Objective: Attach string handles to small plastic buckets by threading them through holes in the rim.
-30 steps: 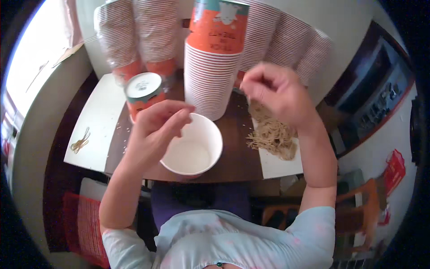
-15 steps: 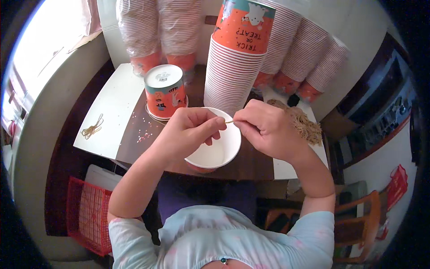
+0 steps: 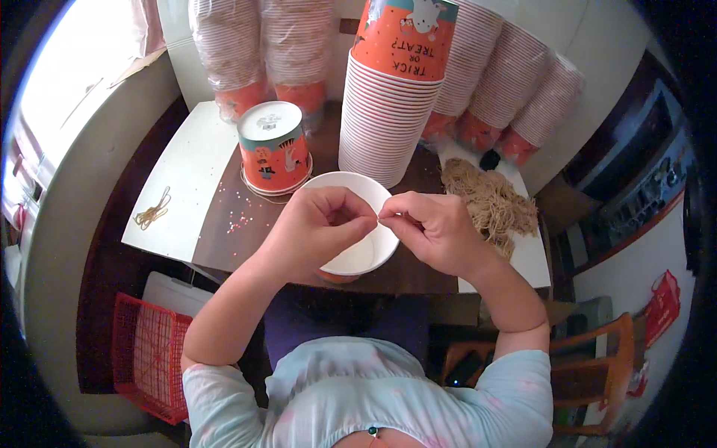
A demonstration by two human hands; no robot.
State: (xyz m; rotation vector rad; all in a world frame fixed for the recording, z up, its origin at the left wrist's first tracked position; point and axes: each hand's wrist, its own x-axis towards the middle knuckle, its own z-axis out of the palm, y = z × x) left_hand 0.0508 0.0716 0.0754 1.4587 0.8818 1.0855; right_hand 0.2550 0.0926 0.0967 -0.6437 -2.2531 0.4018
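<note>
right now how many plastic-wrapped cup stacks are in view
5: far-left stack, second stack beside it; right of the tall unwrapped stack, third stack, fourth stack and fifth stack. Others may be hidden.

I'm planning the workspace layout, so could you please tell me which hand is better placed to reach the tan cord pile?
Probably the right hand: the tan cord pile lies just beyond it, on the same side, while the left hand is farther away.
</note>
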